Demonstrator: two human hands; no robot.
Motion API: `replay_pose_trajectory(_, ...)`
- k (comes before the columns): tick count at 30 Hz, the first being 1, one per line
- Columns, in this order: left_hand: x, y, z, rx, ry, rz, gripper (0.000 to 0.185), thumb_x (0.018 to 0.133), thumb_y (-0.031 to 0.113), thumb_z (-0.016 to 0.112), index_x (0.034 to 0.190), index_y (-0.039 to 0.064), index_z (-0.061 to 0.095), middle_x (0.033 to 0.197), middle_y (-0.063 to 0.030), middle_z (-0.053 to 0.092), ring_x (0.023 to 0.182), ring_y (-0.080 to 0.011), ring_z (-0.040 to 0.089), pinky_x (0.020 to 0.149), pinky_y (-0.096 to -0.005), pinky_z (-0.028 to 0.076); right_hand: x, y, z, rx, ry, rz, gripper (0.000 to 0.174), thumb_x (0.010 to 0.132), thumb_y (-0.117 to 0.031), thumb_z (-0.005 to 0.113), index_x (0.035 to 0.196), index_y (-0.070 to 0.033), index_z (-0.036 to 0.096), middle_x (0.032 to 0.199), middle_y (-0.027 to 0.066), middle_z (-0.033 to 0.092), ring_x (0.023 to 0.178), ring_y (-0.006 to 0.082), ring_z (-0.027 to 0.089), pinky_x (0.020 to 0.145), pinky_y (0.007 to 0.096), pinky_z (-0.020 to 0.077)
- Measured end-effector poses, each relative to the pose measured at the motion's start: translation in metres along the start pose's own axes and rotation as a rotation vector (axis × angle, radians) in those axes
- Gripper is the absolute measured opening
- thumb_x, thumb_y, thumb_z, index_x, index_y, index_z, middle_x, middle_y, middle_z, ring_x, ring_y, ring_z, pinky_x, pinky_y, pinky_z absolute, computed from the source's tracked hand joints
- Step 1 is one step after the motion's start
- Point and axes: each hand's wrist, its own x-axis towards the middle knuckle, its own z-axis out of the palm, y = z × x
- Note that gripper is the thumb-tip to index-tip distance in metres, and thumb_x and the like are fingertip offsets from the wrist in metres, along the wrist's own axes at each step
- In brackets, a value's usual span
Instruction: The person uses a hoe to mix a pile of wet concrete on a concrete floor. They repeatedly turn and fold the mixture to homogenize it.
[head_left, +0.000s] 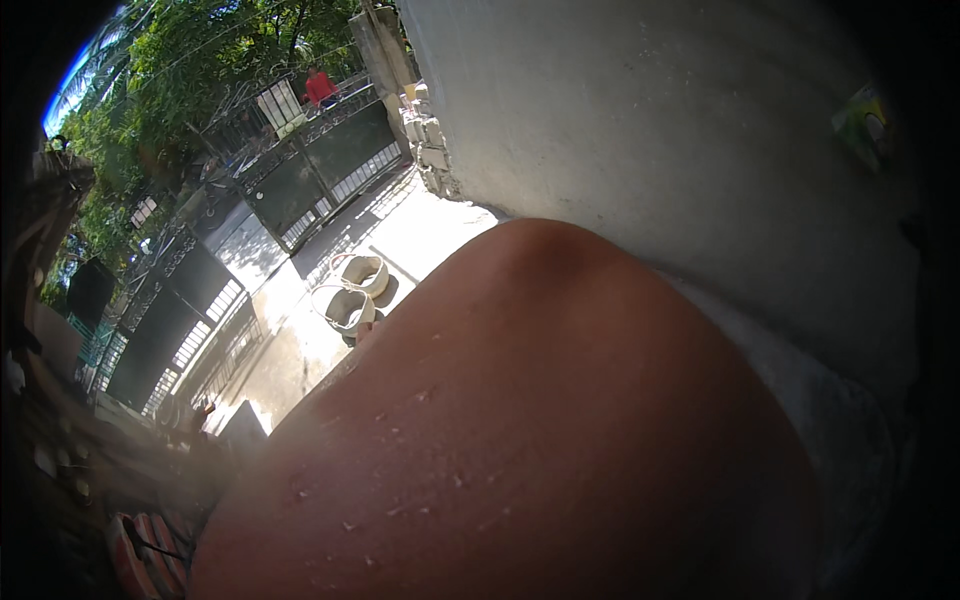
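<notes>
Neither of my hands can be made out. A bare, bent limb (540, 375) fills the middle and bottom of the view, very close to the camera; I cannot tell if it is a knee or an arm. Small pale flakes cling to its skin. Past its upper left edge, two pale buckets (349, 307) with raised handles stand side by side on sunlit ground. A small bit of skin (365, 331) shows against the nearer bucket, either a toe or a finger. Whatever lies behind the limb is hidden.
A grey plastered wall (600, 112) rises at right, ending in broken masonry (431, 146). Metal gate leaves (322, 169) stand apart across the paved yard. Beyond them is a person in red (320, 88). Blurred clutter and a red-striped item (154, 555) lie lower left.
</notes>
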Motion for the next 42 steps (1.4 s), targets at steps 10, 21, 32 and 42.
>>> replay_pose_trajectory(10,0.005,-0.001,-0.001,-0.005,0.000,-0.014,0.040,0.098,0.029,0.046,0.110,-0.006,0.061,0.109,-0.0309,0.065,0.106,-0.0446,0.062,0.092,-0.0517,0.046,-0.003,-0.003,0.003,-0.004,-0.005,0.012,0.046,0.090,-0.050,0.060,0.086,-0.006,0.074,0.096,0.0138,0.072,0.099,0.0322,0.068,0.081,0.0457,0.0540)
replay_pose_trajectory(21,0.008,-0.005,0.000,-0.022,0.006,-0.017,0.041,0.098,0.030,0.046,0.112,-0.007,0.060,0.111,-0.0310,0.065,0.107,-0.0444,0.062,0.093,-0.0512,0.046,-0.001,-0.008,-0.001,-0.005,-0.020,0.035,0.046,0.090,-0.050,0.060,0.087,-0.006,0.074,0.097,0.0137,0.072,0.100,0.0319,0.068,0.082,0.0453,0.0542)
replay_pose_trajectory(32,0.018,-0.005,0.008,-0.039,0.011,-0.016,0.043,0.098,0.030,0.046,0.114,-0.007,0.060,0.112,-0.0312,0.065,0.108,-0.0442,0.062,0.094,-0.0507,0.046,-0.001,-0.012,-0.004,-0.014,-0.047,0.081,0.046,0.090,-0.050,0.060,0.088,-0.006,0.074,0.099,0.0135,0.072,0.101,0.0315,0.068,0.083,0.0449,0.0545)
replay_pose_trajectory(42,0.012,-0.002,0.004,0.001,-0.031,-0.005,0.044,0.099,0.031,0.044,0.115,-0.007,0.059,0.115,-0.0317,0.064,0.109,-0.0446,0.062,0.094,-0.0501,0.045,-0.003,-0.021,-0.010,-0.037,-0.068,0.141,0.046,0.090,-0.050,0.060,0.089,-0.006,0.074,0.100,0.0133,0.072,0.102,0.0312,0.068,0.084,0.0445,0.0547)
